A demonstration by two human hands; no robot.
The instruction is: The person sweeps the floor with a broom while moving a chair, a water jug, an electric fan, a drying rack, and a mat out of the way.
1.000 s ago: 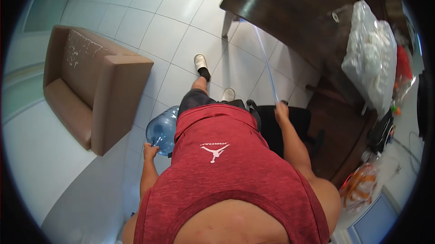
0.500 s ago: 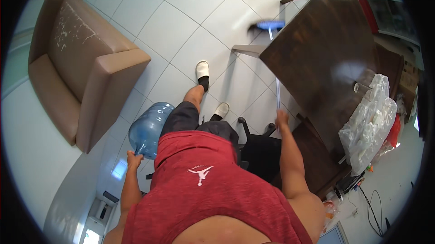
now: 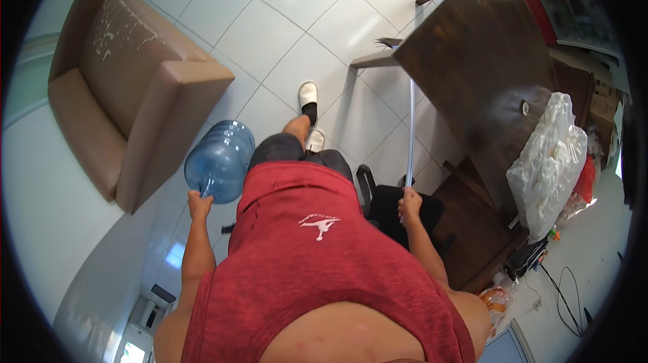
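Holding two things at once looks like the step in hand. The left hand (image 3: 200, 204), left of the middle of the frame, is curled tight around the neck of the big blue bottle (image 3: 219, 160). The bottle leans with its neck toward the bottom of the frame, and I can't tell if its base touches the floor (image 3: 277, 32). The right hand (image 3: 410, 204), right of the middle, is closed around a long, pale pole (image 3: 411, 133). The pole runs up the frame and goes out of sight under the corner of the dark brown counter (image 3: 486, 59). Dark bristles (image 3: 387, 42) poke out past that corner, so it is likely a broom.

Any next pull on the pole would call for care near the counter leg (image 3: 374, 61), since the far end could bump it. The left side is tight too: the bottle sits between the tan armchair (image 3: 175, 86) and the person's leg (image 3: 297, 127), near both. At the lower middle, a black chair (image 3: 398, 211) is right by the right hand. The most open room is bare floor at the top middle of the frame.
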